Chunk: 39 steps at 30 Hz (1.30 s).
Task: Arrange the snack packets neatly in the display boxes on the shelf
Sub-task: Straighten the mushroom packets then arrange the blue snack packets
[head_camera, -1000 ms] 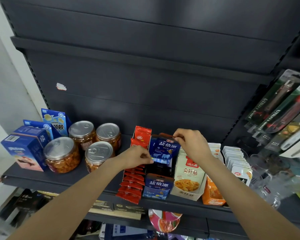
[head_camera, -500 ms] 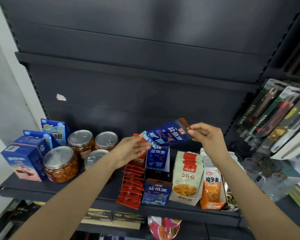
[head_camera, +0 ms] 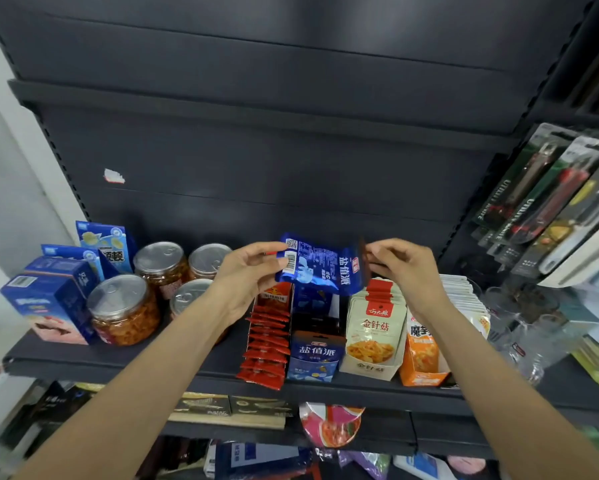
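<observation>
Both hands hold one blue snack packet (head_camera: 320, 266) in the air above the display boxes, turned sideways. The left hand (head_camera: 247, 275) pinches its left end between thumb and fingers; the right hand (head_camera: 403, 268) pinches its right end. Just below it on the dark shelf (head_camera: 118, 358) stands the blue display box (head_camera: 313, 355). To the left of that box lies a row of red packets (head_camera: 266, 344); to its right stand the beige pouches (head_camera: 374, 336) and the orange box (head_camera: 422, 355). Farther left are lidded jars (head_camera: 123, 308) and blue cartons (head_camera: 48, 304).
</observation>
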Available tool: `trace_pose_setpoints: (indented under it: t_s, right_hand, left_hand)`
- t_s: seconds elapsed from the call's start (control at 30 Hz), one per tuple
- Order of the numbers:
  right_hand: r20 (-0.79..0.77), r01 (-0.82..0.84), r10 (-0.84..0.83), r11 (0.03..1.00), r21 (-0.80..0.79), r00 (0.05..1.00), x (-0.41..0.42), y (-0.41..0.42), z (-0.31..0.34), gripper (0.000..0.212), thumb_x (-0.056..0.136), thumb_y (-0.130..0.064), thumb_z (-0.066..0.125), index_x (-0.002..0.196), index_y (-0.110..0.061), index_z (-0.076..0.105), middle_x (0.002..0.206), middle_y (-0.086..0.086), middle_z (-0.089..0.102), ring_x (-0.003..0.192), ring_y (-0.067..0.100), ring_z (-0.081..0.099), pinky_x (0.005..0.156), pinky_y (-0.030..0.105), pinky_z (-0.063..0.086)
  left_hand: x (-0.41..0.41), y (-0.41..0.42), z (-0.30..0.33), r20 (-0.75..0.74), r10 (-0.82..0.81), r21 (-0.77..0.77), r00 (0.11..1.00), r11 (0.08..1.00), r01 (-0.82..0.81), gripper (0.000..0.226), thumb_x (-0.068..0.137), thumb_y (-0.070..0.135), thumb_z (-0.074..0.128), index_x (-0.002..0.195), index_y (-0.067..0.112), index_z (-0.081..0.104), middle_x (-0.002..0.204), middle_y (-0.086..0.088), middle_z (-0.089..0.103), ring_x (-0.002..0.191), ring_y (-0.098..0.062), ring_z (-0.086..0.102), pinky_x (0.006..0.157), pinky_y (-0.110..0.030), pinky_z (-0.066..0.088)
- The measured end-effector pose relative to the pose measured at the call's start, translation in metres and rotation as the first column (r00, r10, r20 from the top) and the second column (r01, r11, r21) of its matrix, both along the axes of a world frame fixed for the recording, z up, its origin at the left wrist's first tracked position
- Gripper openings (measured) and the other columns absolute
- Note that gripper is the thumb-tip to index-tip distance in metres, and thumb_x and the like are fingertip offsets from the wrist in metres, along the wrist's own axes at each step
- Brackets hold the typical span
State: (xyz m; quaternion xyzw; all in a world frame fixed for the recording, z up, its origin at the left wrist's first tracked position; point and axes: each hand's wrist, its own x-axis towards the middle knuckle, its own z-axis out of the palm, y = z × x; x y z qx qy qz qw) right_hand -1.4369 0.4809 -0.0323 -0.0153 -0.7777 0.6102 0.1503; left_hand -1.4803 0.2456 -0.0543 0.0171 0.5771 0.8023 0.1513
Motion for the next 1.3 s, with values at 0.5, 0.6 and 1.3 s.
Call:
trace_pose_setpoints:
  t_s: [0.5, 0.6, 1.3]
  right_hand:
    - [0.048, 0.020, -0.010, 0.978, -0.209, 0.999, 0.001, -0.003, -0.013, 0.025, 0.084, 0.000, 0.064, 0.104, -0.014, 0.065, 0.086, 0.000, 0.073, 0.080, 0.011, 0.069, 0.064, 0.022, 0.056]
    - [0.018, 0.023, -0.020, 0.987, -0.156, 1.000, 0.004, -0.003, -0.013, 0.023, 0.083, 0.000, 0.065, 0.097, -0.018, 0.064, 0.082, -0.004, 0.073, 0.078, 0.012, 0.069, 0.066, 0.025, 0.056]
    - [-0.085, 0.120, -0.085, 0.759, 0.640, 0.993, -0.014, 0.019, -0.018, 0.014, 0.088, -0.017, 0.062, 0.096, -0.013, 0.073, 0.084, -0.004, 0.070, 0.072, 0.006, 0.059, 0.060, 0.007, 0.040]
  left_hand:
    - [0.011, -0.002, -0.007, -0.502, 0.046, -0.223, 0.864, 0.958, -0.181, 0.034, 0.088, 0.002, 0.061, 0.110, 0.029, 0.060, 0.095, -0.004, 0.061, 0.093, -0.008, 0.064, 0.068, -0.021, 0.056]
    - [0.015, -0.003, -0.010, -0.565, 0.024, -0.267, 0.824, 0.940, -0.211, 0.036, 0.089, 0.005, 0.060, 0.110, 0.034, 0.055, 0.101, -0.006, 0.061, 0.101, -0.014, 0.062, 0.073, -0.027, 0.057]
    - [-0.021, 0.016, -0.056, -0.098, -0.158, -0.585, 0.982, 0.808, 0.072, 0.022, 0.098, 0.008, 0.046, 0.115, 0.004, 0.060, 0.113, -0.014, 0.066, 0.093, -0.013, 0.066, 0.080, -0.017, 0.053]
